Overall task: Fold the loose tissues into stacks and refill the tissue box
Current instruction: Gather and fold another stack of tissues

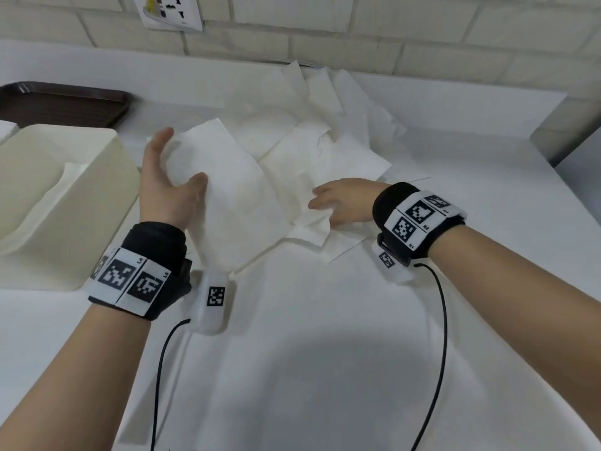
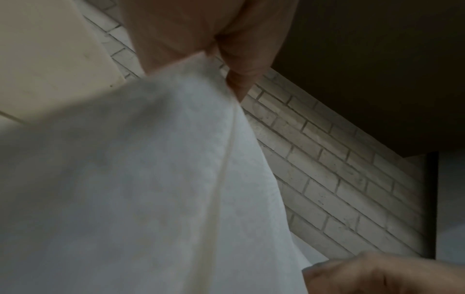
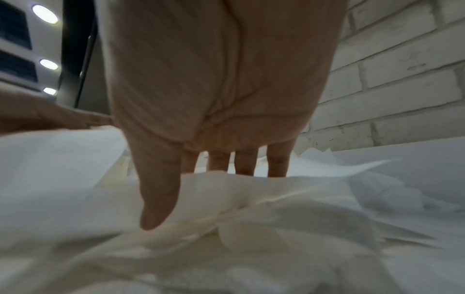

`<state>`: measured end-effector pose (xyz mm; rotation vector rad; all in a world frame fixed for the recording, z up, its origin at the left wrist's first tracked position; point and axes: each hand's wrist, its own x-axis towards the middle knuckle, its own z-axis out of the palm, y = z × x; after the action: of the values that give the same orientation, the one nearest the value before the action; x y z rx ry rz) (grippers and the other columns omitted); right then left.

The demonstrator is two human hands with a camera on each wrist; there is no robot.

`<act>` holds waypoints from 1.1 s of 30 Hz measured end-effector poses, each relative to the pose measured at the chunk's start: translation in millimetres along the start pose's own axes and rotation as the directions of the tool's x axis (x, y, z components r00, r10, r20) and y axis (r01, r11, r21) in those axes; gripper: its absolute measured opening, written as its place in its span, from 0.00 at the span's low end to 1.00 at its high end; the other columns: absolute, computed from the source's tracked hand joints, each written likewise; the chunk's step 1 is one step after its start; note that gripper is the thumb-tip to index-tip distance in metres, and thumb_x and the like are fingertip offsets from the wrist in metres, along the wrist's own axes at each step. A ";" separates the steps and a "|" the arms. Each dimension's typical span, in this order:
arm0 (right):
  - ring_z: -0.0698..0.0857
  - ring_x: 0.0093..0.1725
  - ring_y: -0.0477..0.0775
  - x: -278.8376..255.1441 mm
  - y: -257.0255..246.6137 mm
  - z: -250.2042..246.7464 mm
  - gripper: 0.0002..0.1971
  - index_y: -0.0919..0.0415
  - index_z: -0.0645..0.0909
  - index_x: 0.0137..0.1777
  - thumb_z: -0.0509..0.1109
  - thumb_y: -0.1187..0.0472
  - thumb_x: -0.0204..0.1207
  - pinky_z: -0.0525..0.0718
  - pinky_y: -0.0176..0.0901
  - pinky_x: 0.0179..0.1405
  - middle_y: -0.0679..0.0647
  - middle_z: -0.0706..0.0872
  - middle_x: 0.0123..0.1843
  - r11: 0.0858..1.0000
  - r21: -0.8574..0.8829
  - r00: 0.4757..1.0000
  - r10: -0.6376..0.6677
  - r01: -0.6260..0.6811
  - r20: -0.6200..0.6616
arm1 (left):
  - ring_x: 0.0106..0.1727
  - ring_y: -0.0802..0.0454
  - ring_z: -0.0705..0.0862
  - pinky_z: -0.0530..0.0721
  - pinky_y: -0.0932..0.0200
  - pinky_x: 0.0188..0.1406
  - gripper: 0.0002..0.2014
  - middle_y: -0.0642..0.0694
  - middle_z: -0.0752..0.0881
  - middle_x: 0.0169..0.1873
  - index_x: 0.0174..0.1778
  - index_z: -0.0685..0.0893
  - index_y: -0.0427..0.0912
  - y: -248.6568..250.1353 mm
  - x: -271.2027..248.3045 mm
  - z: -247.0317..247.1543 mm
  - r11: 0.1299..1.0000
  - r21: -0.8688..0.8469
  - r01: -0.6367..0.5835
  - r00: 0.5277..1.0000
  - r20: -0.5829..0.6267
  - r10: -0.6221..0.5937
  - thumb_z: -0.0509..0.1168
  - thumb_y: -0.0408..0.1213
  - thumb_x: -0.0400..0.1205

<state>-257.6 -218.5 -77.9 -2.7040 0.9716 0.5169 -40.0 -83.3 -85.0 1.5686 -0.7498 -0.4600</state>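
A white counter (image 1: 325, 353) runs up to a pale brick wall. On it, toward the back and middle, a heap of loose tissues (image 1: 325, 151) lies spread in overlapping, crumpled sheets, some reaching the wall. At the left edge sits 1 cream tissue box (image 1: 65, 203), open on top, with a white sheet showing inside. Behind the box rests 1 dark brown tray (image 1: 65, 102). 2 black cables (image 1: 439, 336) trail across the near part of the counter.
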 end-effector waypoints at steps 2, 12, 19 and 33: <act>0.66 0.78 0.51 -2.7 1.3 -2.9 0.20 0.47 0.74 0.72 0.64 0.56 0.79 0.61 0.42 0.76 0.46 0.65 0.80 0.988 0.152 0.999 -0.001 0.007 -0.040 | 0.68 0.49 0.77 0.77 0.47 0.69 0.26 0.54 0.77 0.66 0.61 0.74 0.62 -3.2 2.2 1.6 1.000 0.010 0.003 1.000 0.013 -0.003 0.67 0.28 0.75; 0.81 0.51 0.45 -9.0 -3.7 -17.6 0.10 0.64 0.85 0.55 0.67 0.62 0.78 0.72 0.19 0.48 0.49 0.85 0.48 0.742 0.616 0.831 0.149 0.265 -0.536 | 0.69 0.48 0.78 0.76 0.43 0.69 0.27 0.52 0.80 0.65 0.62 0.79 0.55 -11.3 9.1 -0.3 0.999 0.029 0.013 1.000 -0.003 -0.012 0.59 0.24 0.72; 0.80 0.46 0.48 -9.2 -5.1 -37.7 0.02 0.57 0.78 0.44 0.67 0.62 0.78 0.75 0.33 0.50 0.51 0.83 0.43 0.665 0.643 0.656 0.297 0.379 -0.694 | 0.69 0.48 0.77 0.75 0.44 0.70 0.27 0.53 0.80 0.66 0.58 0.78 0.60 -10.6 16.9 -13.8 0.999 0.001 0.037 0.996 -0.080 -0.036 0.60 0.26 0.70; 0.74 0.36 0.30 -19.2 -12.4 -58.5 0.04 0.60 0.80 0.47 0.64 0.63 0.80 0.70 0.18 0.42 0.40 0.78 0.39 0.678 0.574 0.490 0.345 0.460 -0.801 | 0.68 0.50 0.77 0.75 0.47 0.71 0.28 0.57 0.80 0.63 0.61 0.79 0.59 0.9 18.9 -22.7 0.998 0.055 -0.013 0.985 -0.170 0.022 0.57 0.25 0.70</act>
<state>-248.7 -216.9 -15.8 -2.0273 0.9175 -1.2394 -11.3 -80.1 -78.4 1.6272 -0.6483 -0.2908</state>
